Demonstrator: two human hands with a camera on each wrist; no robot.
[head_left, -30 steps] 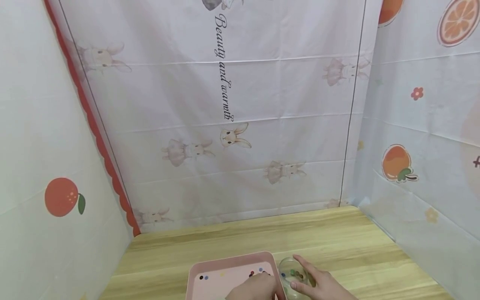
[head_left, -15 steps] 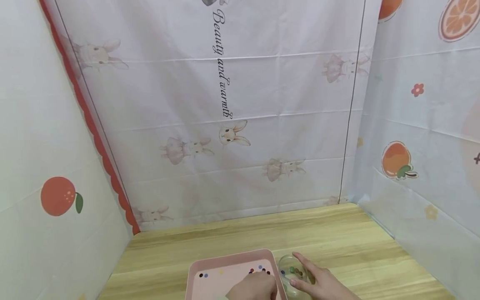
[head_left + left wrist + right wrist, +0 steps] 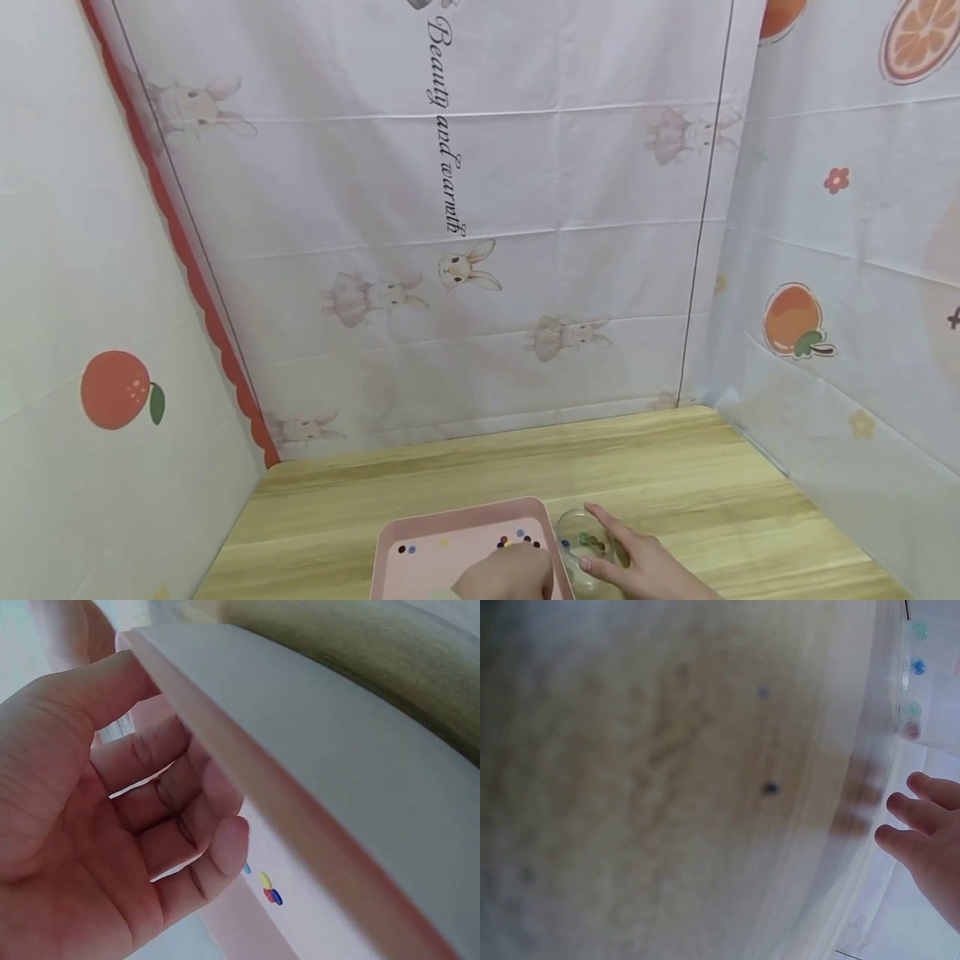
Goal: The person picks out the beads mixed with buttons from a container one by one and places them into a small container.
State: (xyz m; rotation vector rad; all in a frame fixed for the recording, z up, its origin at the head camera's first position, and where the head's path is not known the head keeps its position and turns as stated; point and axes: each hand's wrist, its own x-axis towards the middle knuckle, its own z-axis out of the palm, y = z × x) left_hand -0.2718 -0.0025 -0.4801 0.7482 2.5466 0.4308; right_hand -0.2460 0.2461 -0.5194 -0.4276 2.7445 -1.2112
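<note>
A pink tray (image 3: 457, 521) holds several small coloured discs (image 3: 503, 541), button-like, in black, blue, red and yellow. My left hand (image 3: 510, 573) reaches into its right side. In the left wrist view its fingers (image 3: 169, 787) bend behind the tray's rim, and the thumb's tip is hidden; I cannot tell whether it pinches a disc. Right beside the tray stands a clear cup (image 3: 567, 531) with several round pieces (image 3: 592, 542) in green, blue and brown. My right hand (image 3: 637, 567) holds it, index finger along the far rim and thumb on the near side.
Everything stands on a wood-grain table (image 3: 420, 487). A printed curtain (image 3: 525, 275) with rabbits closes off the back. Fruit-patterned sheets (image 3: 817, 433) hang at both sides. Two discs (image 3: 407, 550) lie in the tray's far left corner.
The left hand shifts slightly within the tray, and more discs show beyond its knuckles. The right hand stays on the cup. The head view tilts a little.
</note>
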